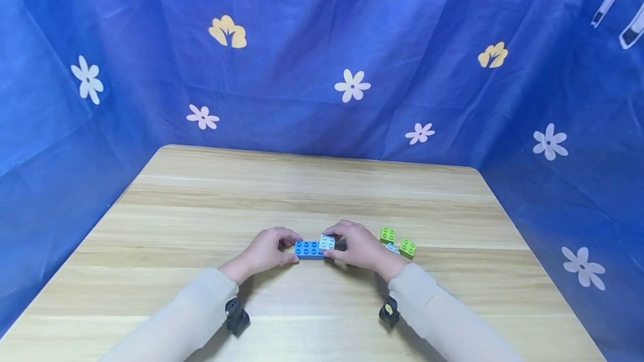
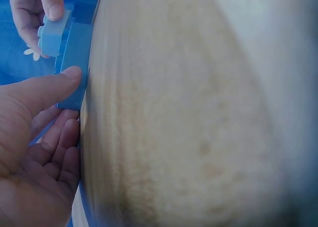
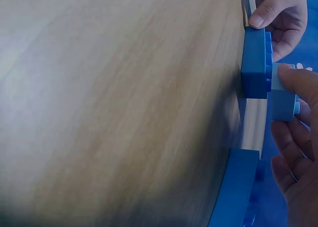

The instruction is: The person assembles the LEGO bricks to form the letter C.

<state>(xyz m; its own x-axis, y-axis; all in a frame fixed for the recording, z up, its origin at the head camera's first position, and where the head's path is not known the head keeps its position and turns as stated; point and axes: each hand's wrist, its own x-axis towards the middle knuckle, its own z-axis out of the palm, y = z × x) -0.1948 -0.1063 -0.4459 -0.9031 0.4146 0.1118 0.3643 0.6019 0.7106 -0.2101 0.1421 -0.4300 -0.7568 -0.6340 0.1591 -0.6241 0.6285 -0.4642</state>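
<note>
A long blue brick [image 1: 307, 249] lies on the table, studs up. My left hand [image 1: 261, 250] holds its left end, with the thumb [image 2: 72, 78] on the near side. My right hand [image 1: 359, 246] pinches a small light blue brick [image 1: 327, 242] between thumb and fingers. That small brick sits over the long brick's right end and sticks out past it in the right wrist view; whether it is pressed fully down I cannot tell. Another blue brick [image 3: 236, 187] lies on the table near the right hand, mostly hidden by that hand in the head view.
Right of the right hand lie two green bricks, one farther back [image 1: 387, 234] and one nearer [image 1: 407, 248], with a partly hidden light blue brick [image 1: 392, 247] beside them. A wooden table [image 1: 282, 194] carries everything. Blue patterned cloth [image 1: 292, 99] hangs behind and at the sides.
</note>
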